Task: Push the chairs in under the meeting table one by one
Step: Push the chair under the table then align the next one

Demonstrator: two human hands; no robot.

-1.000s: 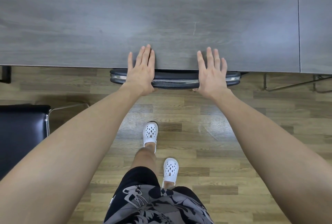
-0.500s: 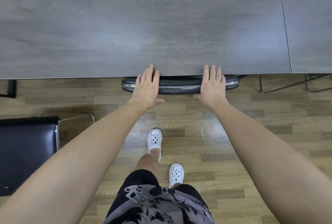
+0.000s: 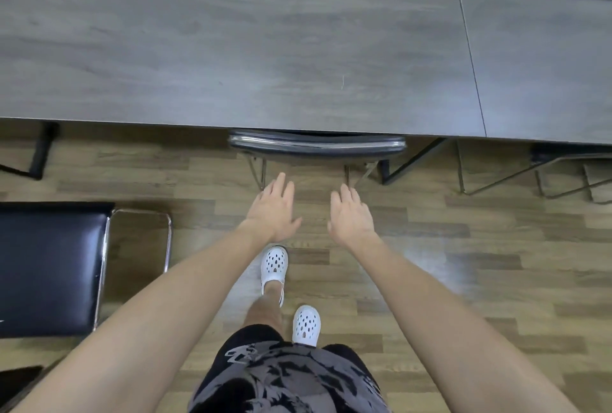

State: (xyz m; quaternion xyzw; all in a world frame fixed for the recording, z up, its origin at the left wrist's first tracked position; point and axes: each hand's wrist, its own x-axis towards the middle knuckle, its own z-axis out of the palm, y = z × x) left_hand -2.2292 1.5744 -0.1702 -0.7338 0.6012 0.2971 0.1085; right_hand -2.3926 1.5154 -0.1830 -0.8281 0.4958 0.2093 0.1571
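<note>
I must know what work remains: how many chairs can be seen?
2, maybe more: pushed-in chair under the table edge; black chair left, standing out. Metal frames at right may be hidden chairs.

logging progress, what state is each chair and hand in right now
chair straight ahead: pushed in, only its backrest shows at the table edge
black chair on the left: pulled out, seat fully clear of the table
left hand: open, touching nothing
right hand: open, touching nothing
</note>
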